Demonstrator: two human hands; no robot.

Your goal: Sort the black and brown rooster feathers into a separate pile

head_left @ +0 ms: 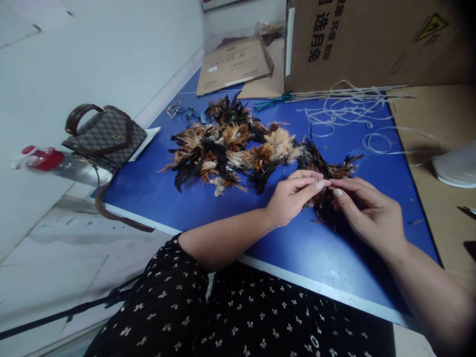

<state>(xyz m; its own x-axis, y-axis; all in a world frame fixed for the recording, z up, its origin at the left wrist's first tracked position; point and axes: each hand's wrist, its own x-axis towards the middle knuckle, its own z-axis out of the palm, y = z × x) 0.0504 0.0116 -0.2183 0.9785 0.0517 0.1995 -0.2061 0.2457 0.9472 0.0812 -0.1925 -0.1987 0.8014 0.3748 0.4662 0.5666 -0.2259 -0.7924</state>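
A heap of brown, black and tan feathers (226,146) lies on the blue table (148,198). My left hand (293,196) and my right hand (366,213) meet fingertip to fingertip over a small dark bunch of feathers (327,203) near the table's front. Both hands have their fingers curled and pinched on that bunch. The bunch's lower part is partly hidden behind my right hand.
A patterned brown handbag (106,134) and a red-capped bottle (59,163) sit at the table's left edge. Flat cardboard (234,64) and a big cardboard box (372,39) stand at the back. White strips (345,111) and thin sticks (334,93) lie nearby.
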